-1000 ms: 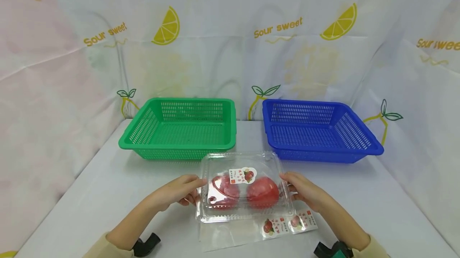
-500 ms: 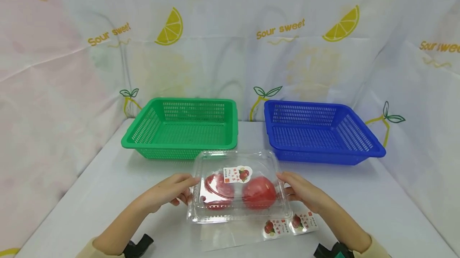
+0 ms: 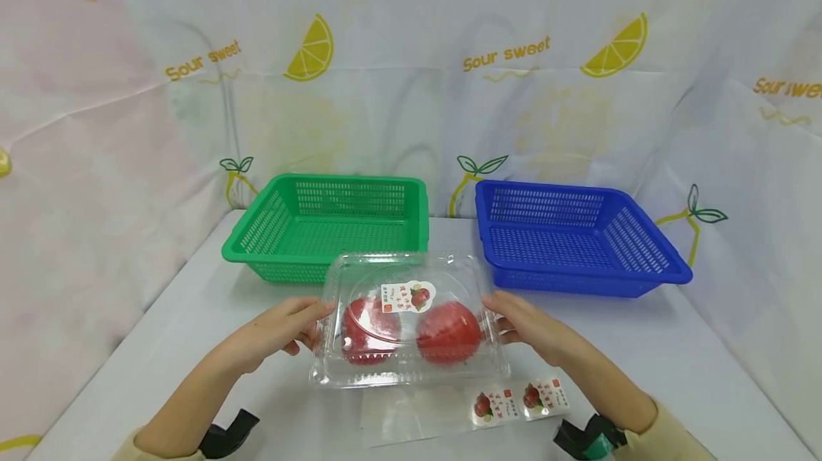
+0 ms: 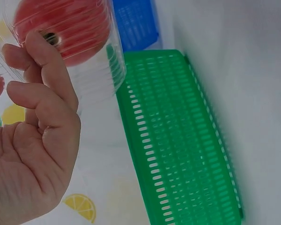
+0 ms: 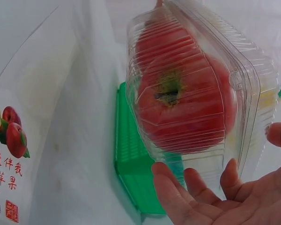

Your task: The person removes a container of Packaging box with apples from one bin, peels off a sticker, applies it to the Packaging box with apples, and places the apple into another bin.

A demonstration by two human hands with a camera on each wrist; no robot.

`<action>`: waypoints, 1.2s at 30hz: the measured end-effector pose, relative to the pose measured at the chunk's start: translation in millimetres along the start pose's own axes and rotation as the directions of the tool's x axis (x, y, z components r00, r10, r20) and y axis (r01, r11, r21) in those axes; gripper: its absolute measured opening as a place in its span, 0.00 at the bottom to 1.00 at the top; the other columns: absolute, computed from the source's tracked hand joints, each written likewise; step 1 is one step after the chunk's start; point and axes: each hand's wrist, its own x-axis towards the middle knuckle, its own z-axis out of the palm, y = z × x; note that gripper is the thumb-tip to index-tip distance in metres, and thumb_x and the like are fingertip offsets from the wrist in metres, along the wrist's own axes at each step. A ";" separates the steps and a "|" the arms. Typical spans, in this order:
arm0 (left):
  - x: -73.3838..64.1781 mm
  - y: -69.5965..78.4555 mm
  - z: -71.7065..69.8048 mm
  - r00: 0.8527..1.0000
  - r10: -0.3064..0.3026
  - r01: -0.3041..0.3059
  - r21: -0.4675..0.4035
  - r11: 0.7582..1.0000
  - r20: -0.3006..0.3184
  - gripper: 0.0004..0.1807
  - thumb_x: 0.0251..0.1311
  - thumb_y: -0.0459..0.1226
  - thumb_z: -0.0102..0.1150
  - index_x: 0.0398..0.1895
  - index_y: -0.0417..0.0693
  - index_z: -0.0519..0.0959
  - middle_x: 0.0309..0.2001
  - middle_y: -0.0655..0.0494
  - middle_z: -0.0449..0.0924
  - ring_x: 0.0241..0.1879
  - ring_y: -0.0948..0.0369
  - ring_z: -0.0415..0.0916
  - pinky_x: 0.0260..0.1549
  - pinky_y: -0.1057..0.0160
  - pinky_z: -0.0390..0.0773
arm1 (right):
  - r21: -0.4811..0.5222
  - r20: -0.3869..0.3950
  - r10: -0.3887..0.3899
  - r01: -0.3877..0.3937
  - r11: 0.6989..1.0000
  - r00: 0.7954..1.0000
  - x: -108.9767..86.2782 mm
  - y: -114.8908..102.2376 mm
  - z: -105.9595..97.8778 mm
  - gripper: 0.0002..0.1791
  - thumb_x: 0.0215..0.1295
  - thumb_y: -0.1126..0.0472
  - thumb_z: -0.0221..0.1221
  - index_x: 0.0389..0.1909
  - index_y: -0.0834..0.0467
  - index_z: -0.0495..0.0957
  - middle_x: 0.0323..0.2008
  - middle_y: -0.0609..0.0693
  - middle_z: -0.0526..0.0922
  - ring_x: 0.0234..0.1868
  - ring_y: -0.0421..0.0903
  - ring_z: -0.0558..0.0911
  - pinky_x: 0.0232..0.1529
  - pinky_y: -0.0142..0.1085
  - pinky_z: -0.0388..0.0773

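Note:
Two red apples (image 3: pixel 448 332) lie side by side inside a closed clear plastic clamshell box (image 3: pixel 411 374), with an apple-print sticker (image 3: pixel 408 297) on its lid. My left hand (image 3: pixel 276 332) grips the box's left edge, thumb above and fingers beneath. At the opposite edge my right hand (image 3: pixel 529 325) holds it the same way. The box is held up off the table, tilted slightly. From the right wrist view, an apple (image 5: pixel 182 103) shows its stem through the ribbed wall, and the fingertips (image 5: pixel 166 173) touch near the bottom.
Behind the box stand a green basket (image 3: pixel 324 261) at left and a blue basket (image 3: pixel 578 279) at right. A clear backing sheet (image 3: pixel 411 418) with two apple stickers (image 3: pixel 494 406) lies on the white table (image 3: pixel 180 318). A printed cloth (image 3: pixel 398 111) hangs behind.
Both hands have carried the box leftward and a little upward, toward the green basket. Its near edge has lifted off the sticker sheet, which stays in place.

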 end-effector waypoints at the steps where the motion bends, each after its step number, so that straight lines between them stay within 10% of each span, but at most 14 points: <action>1: -0.9 0.7 -2.2 1.000 0.011 -0.011 0.004 1.000 -0.002 0.23 0.66 0.50 0.43 0.42 0.36 0.71 0.23 0.50 0.74 0.29 0.55 0.75 0.26 0.61 0.68 | -0.005 0.004 -0.001 0.001 1.000 1.000 0.4 -2.2 0.5 0.38 0.69 0.48 0.43 0.66 0.73 0.44 0.60 0.69 0.59 0.51 0.56 0.72 0.51 0.45 0.71; 10: -9.6 5.0 -20.2 0.998 0.063 -0.063 0.019 0.998 -0.031 0.23 0.67 0.47 0.42 0.43 0.33 0.71 0.26 0.51 0.74 0.27 0.57 0.73 0.25 0.65 0.69 | -0.029 0.050 -0.052 0.053 0.998 0.997 9.0 -22.2 3.9 0.33 0.69 0.47 0.43 0.60 0.72 0.55 0.52 0.63 0.66 0.48 0.52 0.75 0.49 0.44 0.73; 18: -11.8 7.5 -35.3 0.993 0.015 -0.013 0.018 1.000 -0.116 0.20 0.66 0.50 0.42 0.28 0.41 0.66 0.17 0.55 0.65 0.26 0.58 0.69 0.25 0.64 0.68 | 0.000 0.059 -0.063 0.063 0.998 0.996 20.6 -37.4 6.9 0.31 0.69 0.48 0.44 0.58 0.70 0.57 0.53 0.63 0.66 0.49 0.53 0.75 0.50 0.45 0.72; 25: -10.2 8.2 -50.5 0.991 -0.023 0.025 0.017 1.000 -0.130 0.24 0.66 0.53 0.40 0.40 0.38 0.65 0.16 0.55 0.67 0.27 0.59 0.67 0.26 0.64 0.68 | 0.042 0.078 -0.079 0.076 0.996 0.994 36.7 -47.2 8.6 0.28 0.68 0.46 0.45 0.53 0.68 0.63 0.49 0.60 0.69 0.45 0.51 0.76 0.48 0.45 0.74; 36: -5.7 12.0 -68.7 0.985 -0.075 0.077 0.006 0.997 -0.153 0.26 0.63 0.57 0.43 0.31 0.41 0.68 0.17 0.56 0.71 0.26 0.59 0.70 0.26 0.64 0.69 | 0.023 0.046 -0.048 0.047 0.999 0.998 61.8 -67.7 9.3 0.26 0.67 0.47 0.46 0.55 0.63 0.66 0.51 0.58 0.68 0.46 0.52 0.74 0.48 0.46 0.73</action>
